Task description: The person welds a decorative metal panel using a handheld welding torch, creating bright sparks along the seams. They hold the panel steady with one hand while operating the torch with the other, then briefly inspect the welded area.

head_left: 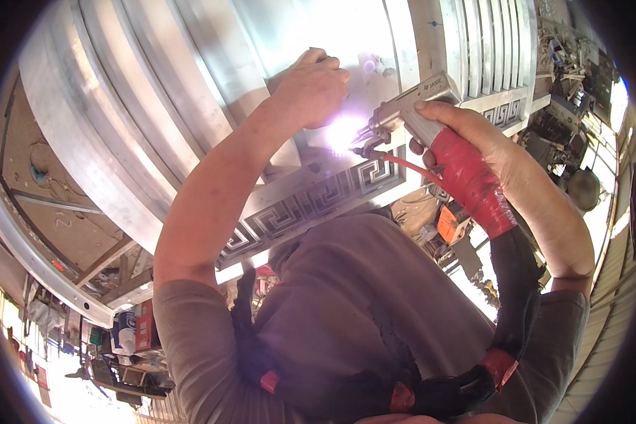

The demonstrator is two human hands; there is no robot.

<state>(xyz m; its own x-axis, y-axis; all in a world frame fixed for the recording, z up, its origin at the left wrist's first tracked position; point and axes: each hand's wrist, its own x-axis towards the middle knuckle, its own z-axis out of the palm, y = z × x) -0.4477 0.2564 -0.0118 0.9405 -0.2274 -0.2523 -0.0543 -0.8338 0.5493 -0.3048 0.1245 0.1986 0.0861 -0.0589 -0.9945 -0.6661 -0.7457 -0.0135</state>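
Bright arc [345,133] blazing! Right hand [463,128], fingers wrapped round the silver torch [415,106], aims left into the slatted metal panel's [184,81] near side; left hand's [311,88] fingers curl far-left, contents unclear. Welding looks underway; what's finished or remaining, can't tell.

Head camera, left unit: wide fisheye, steep downward view.
From where I stand, the lens sits on the wearer's head and faces down and forward, across the fabric-covered lap [381,283] to the slatted metal panel [180,92]. The wearer's sleeves [198,339], at lower left and lower right, are close to the lens; the left hand [309,88] and right hand [463,127] lie farther out. The round field is edged in black, and near its rim straight runs, such as the ribbed sheeting [604,311] at far right, bow outward.
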